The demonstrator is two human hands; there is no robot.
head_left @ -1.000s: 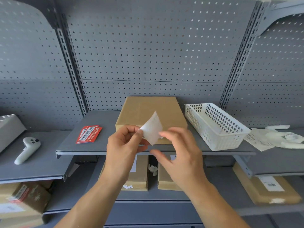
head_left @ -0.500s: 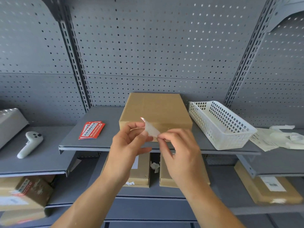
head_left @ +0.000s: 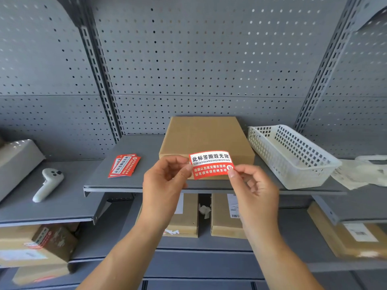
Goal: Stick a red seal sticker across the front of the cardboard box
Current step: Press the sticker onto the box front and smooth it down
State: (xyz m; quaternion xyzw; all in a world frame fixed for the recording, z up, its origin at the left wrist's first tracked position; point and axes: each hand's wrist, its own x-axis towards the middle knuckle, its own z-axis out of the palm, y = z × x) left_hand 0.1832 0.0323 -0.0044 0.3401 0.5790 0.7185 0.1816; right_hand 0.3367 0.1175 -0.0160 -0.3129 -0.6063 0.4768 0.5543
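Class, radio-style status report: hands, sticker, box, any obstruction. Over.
Left hand and right hand pinch sticker ends. Sticker printed side up, before box front, not visibly stuck. Nothing in the way.

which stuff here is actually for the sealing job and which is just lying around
For the job:
red seal sticker, held by left hand and right hand
cardboard box
spare red stickers

Lying about:
white basket
white controller
boxes on the lower shelf

Even soft daylight, wide-angle bowed edges, blurred lower corners
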